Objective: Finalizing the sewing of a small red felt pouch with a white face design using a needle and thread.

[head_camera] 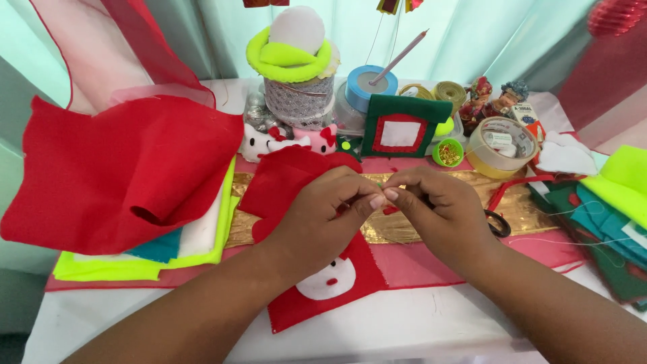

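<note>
My left hand (323, 212) and my right hand (438, 209) meet fingertip to fingertip over the middle of the table. Both pinch a red felt piece (296, 178) with a white round face patch (328, 280) sewn near its lower end. Something very small, perhaps a needle or pin, sits between the fingertips; I cannot tell which. A thin white thread (573, 239) trails to the right. The felt lies on a gold ribbon strip (522, 205) and a pink cloth (411, 266).
A folded stack of red, white, teal and neon-yellow felt (128, 182) lies left. Black scissors (499, 222) rest beside my right wrist. Behind are a tape roll (502, 145), a green felt frame (402, 126), a tub of pins (447, 152), ribbon spools (369, 84) and figurines (488, 98). Green felt pieces (606, 229) lie right.
</note>
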